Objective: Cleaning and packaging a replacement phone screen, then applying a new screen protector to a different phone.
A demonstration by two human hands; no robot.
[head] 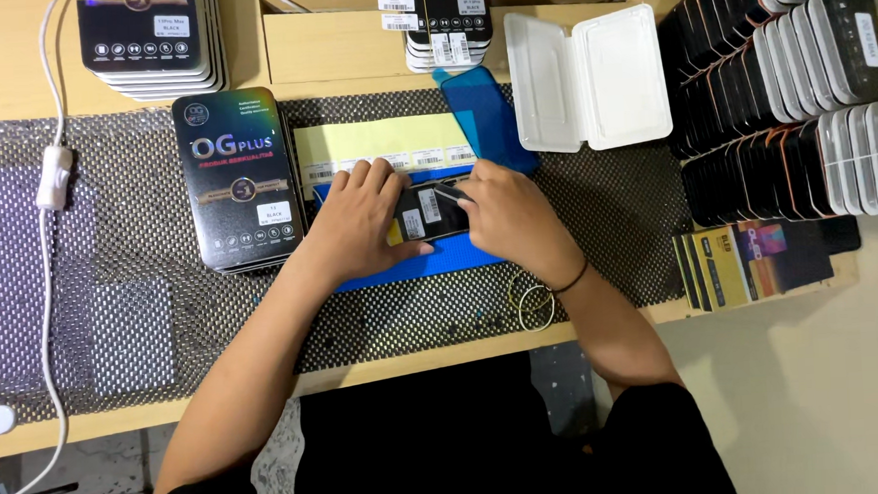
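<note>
At nine o'clock a white cord (51, 327) with an inline switch trails down over the grey mesh mat (107, 224) covering the desk (248, 46); at eleven o'clock sits a stack of dark flat boxes (151, 40), and just below it a second black box with rainbow edging (238, 177) lies on its own small pile. The left hand (358, 226) rests at centre, its fingers (380, 178) spread over the left end of a small black panel (429, 209) bearing a white sticker; the right hand (510, 218) meets it from the other side, fingers (456, 191) pinched together on the panel's right edge; the panel lies above a blue mat (420, 263). Behind, a pale yellow sheet (383, 140) carries a row of small white labels; an open white plastic case (588, 79) lies at one o'clock; at three o'clock, rows of boxed stock (791, 88) stand on edge; rubber bands (530, 302) lie beside the right wrist.
</note>
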